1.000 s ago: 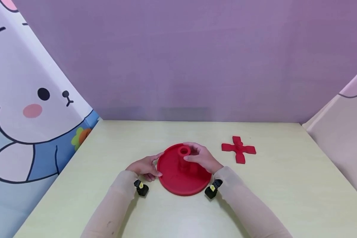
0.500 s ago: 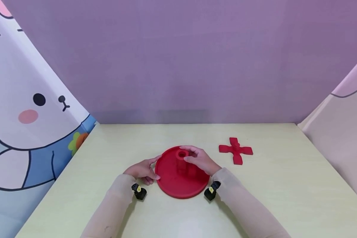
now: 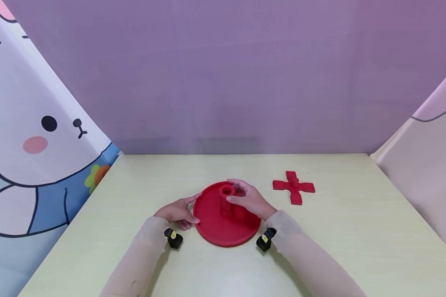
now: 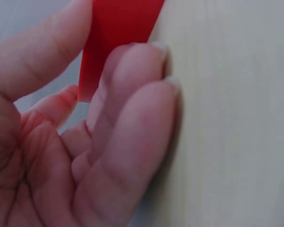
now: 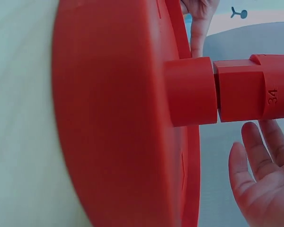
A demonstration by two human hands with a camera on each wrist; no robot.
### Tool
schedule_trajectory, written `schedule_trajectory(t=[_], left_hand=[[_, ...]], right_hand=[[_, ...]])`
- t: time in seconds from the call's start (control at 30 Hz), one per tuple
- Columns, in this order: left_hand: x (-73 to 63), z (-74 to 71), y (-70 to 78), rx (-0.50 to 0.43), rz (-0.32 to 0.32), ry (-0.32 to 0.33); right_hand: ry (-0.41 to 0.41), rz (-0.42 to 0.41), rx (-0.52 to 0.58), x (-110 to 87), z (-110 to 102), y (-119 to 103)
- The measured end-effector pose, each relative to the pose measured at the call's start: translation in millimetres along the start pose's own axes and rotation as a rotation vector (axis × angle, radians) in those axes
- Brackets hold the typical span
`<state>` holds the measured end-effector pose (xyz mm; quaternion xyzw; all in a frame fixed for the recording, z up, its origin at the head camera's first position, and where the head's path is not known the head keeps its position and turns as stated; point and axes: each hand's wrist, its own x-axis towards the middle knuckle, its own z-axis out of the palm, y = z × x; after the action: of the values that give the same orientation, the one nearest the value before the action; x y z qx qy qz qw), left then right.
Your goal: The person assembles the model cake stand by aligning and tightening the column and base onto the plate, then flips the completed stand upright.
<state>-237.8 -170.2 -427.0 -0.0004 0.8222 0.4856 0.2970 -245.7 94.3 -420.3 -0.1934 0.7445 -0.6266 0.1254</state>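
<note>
A round red base (image 3: pixel 212 229) with a raised rim lies on the table in the head view. From its middle rises a short red collar (image 5: pixel 191 92), with a red tube (image 5: pixel 241 87) marked "34" standing upright over it. The right wrist view shows a thin dark gap between collar and tube. My right hand (image 3: pixel 254 202) holds the tube near its top between thumb and index finger, the other fingers off it. My left hand (image 3: pixel 176 211) touches the base's left rim with spread thumb and index finger; its remaining fingers bend loosely beside it (image 4: pixel 128 137).
A flat red cross-shaped piece (image 3: pixel 294 187) with a small knob in its middle lies right of the base. The pale table (image 3: pixel 163 177) ends at a purple backdrop (image 3: pixel 223 82). Printed cloth hangs at the left, and a pale cloth panel at the right.
The head view has shifted slightly. My right index finger and thumb have moved a little around the tube's top. My left hand stays at the rim, and the cross-shaped piece lies as before.
</note>
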Motion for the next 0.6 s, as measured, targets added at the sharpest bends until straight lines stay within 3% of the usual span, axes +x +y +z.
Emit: schedule_trajectory(t=[0.37,0.6], left_hand=[[-0.9,0.5,-0.1,-0.008,-0.007,0.008],[-1.0,0.1,0.1,-0.007,-0.015,0.010]], right_hand=[[-0.026,0.020,0.009,-1.2,0.4,-2.8],[0.000,0.000,-0.018,0.1,2.6,-2.6]])
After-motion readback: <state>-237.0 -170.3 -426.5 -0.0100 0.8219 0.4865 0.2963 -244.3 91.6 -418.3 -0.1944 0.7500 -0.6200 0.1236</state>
